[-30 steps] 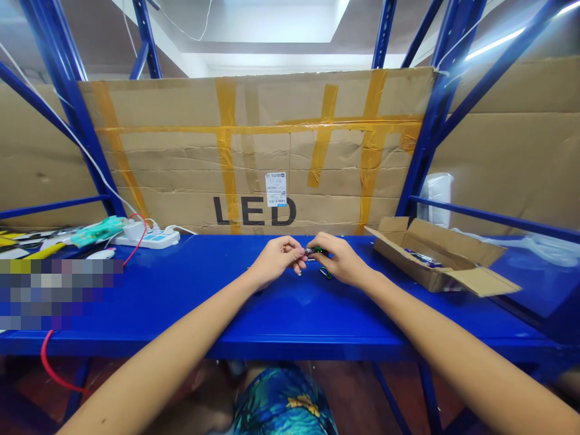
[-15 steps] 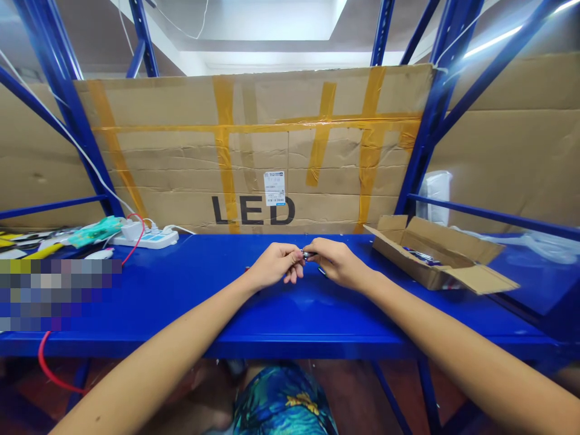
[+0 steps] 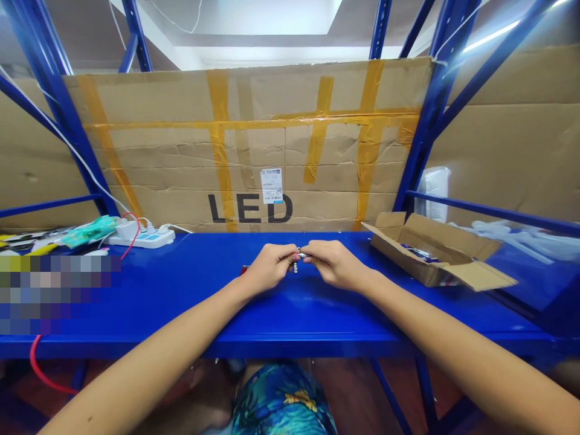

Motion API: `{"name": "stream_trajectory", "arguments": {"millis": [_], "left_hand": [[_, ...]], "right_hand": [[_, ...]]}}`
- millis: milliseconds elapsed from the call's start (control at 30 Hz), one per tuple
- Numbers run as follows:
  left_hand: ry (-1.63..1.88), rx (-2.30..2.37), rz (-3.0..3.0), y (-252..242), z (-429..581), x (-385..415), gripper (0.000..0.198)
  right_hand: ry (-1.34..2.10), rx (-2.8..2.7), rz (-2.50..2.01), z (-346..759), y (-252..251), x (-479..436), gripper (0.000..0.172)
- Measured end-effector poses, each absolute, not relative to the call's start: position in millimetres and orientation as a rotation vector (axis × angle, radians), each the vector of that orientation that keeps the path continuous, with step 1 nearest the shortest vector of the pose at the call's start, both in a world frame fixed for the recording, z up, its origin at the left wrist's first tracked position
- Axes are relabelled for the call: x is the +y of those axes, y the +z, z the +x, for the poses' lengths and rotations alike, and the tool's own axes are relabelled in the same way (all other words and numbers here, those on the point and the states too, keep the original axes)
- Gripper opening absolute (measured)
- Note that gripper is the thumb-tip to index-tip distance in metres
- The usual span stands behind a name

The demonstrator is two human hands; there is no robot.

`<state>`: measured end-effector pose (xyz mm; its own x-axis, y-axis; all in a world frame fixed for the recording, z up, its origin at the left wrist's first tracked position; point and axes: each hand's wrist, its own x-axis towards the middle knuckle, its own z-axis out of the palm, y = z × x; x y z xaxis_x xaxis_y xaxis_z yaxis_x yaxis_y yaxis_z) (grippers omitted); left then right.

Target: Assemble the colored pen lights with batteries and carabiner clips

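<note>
The left hand (image 3: pixel 270 266) is pinched, thumb to finger, on a small shiny part (image 3: pixel 302 255), and the right hand (image 3: pixel 338 263) pinches the same part or one adjoining it; the fingertips nearly meet. The part is held in the air above the middle of the table (image 3: pixel 190 302), with both wrists low over the surface.

Behind stands the cardboard (image 3: pixel 254 163), lettered LED, well apart from the fingers; it seems no hazard unless it tips. The table looks smooth and hard, so a dropped piece could bounce or roll, perhaps off the near edge towards the lap. To the right, the box (image 3: pixel 426 278) has its flaps spread, one jutting forward; a sideways swing of the right forearm might knock it and jolt the contents (image 3: pixel 419 252). To the left, the power strip (image 3: pixel 156 237) and red cord (image 3: pixel 131 238) are far enough off that a snag looks unlikely.

A red item (image 3: pixel 244 269) lies half hidden by the left wrist and could be nudged if that arm shifts. Smallest, a bit (image 3: pixel 295 267) hangs below the left fingertips. Whether it is joined to the part I cannot tell; if it is loose, an eased pinch would let it fall.
</note>
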<state>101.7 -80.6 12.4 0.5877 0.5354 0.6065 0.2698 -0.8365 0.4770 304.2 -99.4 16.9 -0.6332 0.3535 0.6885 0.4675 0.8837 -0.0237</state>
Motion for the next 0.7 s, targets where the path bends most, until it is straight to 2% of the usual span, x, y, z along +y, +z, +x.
{"name": "stream_trajectory", "arguments": {"millis": [167,300,467,700], "left_hand": [[1.216,0.631,2.817,6.5,99.7,-77.8,0.022],[1.271,0.616,2.969,0.3,99.0,-73.9,0.022],[1.36,0.589,3.065,-2.3,98.5,-72.4,0.024],[1.241,0.546,3.253,1.2,98.1,-74.3,0.026]], "right_hand": [[-0.191,-2.335,-0.577,303.5,15.3,-99.5,0.025],[-0.068,-2.324,-0.624,300.5,17.9,-103.4,0.023],[0.184,-2.296,-0.76,295.5,26.7,-108.7,0.024],[0.7,-2.23,-0.913,298.6,29.1,-100.9,0.024]]}}
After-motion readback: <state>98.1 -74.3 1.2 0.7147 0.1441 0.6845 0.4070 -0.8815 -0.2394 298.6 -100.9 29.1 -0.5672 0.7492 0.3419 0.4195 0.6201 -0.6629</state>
